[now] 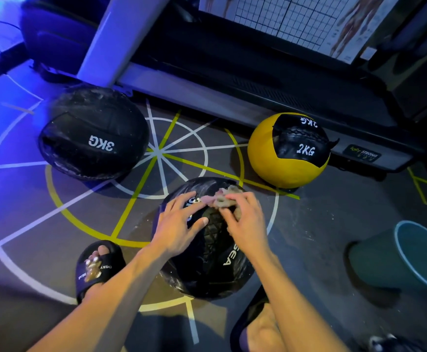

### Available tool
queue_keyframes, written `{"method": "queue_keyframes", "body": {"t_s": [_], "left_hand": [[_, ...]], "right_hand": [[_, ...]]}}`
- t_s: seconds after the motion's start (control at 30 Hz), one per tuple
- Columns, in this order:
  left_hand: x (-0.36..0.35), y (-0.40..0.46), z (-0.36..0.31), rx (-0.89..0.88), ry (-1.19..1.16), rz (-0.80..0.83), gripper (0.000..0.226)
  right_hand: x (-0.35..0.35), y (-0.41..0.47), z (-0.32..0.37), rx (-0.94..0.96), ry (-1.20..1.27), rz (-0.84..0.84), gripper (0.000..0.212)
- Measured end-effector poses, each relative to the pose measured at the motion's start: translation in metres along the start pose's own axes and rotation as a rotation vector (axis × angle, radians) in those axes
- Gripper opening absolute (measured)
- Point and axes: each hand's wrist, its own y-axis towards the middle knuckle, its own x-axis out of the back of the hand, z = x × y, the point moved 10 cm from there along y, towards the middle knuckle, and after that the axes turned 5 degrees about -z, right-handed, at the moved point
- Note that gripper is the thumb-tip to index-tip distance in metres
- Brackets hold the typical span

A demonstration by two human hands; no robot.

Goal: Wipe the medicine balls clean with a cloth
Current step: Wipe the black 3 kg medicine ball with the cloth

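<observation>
A black medicine ball (207, 265) lies on the floor right in front of me. My left hand (179, 224) rests on its top left with fingers spread. My right hand (245, 224) grips a crumpled pinkish cloth (218, 198) and presses it onto the ball's top. A second black ball marked 3KG (92, 133), dusty with white smears, sits at the far left. A yellow and black ball marked 2KG (287, 153) sits at the far right.
A teal bucket (398, 257) lies tipped on its side at the right. A treadmill base (258, 80) runs behind the balls. My sandalled left foot (98, 268) stands beside the near ball; my right foot (258, 323) is below it. Floor markings cover the mat.
</observation>
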Motion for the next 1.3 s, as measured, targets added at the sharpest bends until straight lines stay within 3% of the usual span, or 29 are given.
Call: {"method": "queue_keyframes", "body": {"t_s": [0.07,0.17,0.33,0.47,0.53,0.63,0.73,0.8,0.87,0.93,1.0,1.1,1.17,1.23,1.3], "left_hand": [[-0.001,-0.002,-0.002,-0.003,0.012,0.002,0.048],[-0.001,-0.006,0.000,-0.011,0.018,0.006,0.052],[-0.004,-0.010,-0.008,-0.025,-0.001,-0.021,0.049],[-0.002,-0.009,-0.003,-0.019,0.006,-0.039,0.047],[-0.004,-0.009,-0.003,-0.022,0.011,-0.026,0.047],[-0.006,-0.009,-0.005,-0.018,-0.005,-0.020,0.048],[-0.005,-0.010,-0.005,-0.019,-0.032,-0.032,0.048],[-0.005,-0.010,-0.005,-0.017,-0.035,-0.030,0.048],[-0.004,-0.010,-0.005,-0.018,-0.020,-0.030,0.047],[-0.004,-0.010,-0.004,-0.025,-0.019,-0.027,0.047],[-0.004,-0.011,-0.001,-0.016,-0.049,-0.025,0.048],[-0.005,-0.012,-0.002,-0.016,-0.056,-0.026,0.050],[-0.006,-0.012,-0.003,-0.023,-0.045,-0.029,0.051],[-0.007,-0.013,-0.003,-0.033,-0.030,-0.038,0.053],[-0.007,-0.016,-0.003,-0.040,-0.041,-0.045,0.052]], "right_hand": [[0.000,-0.007,0.013,0.006,-0.004,-0.034,0.020],[-0.022,-0.033,0.051,0.241,-0.058,0.174,0.022],[0.007,0.014,-0.004,-0.129,-0.058,-0.031,0.008],[-0.024,-0.014,0.036,0.132,-0.121,0.158,0.021],[-0.019,-0.010,0.023,0.116,-0.127,0.160,0.024],[0.006,0.009,-0.005,-0.041,-0.140,0.075,0.020],[0.044,0.017,-0.026,-0.173,-0.064,-0.140,0.015],[0.044,0.015,-0.006,-0.047,-0.017,-0.123,0.016],[0.007,-0.002,0.025,0.164,-0.081,0.160,0.024],[-0.011,-0.018,0.026,0.208,-0.148,0.324,0.029],[0.004,-0.010,-0.002,0.104,-0.173,0.279,0.020],[0.037,0.000,-0.032,-0.024,-0.175,0.055,0.012],[0.030,-0.004,-0.011,0.044,-0.047,0.025,0.024],[0.007,-0.020,0.012,0.207,-0.058,0.138,0.036],[0.009,-0.017,0.000,0.243,-0.074,0.088,0.040]]}}
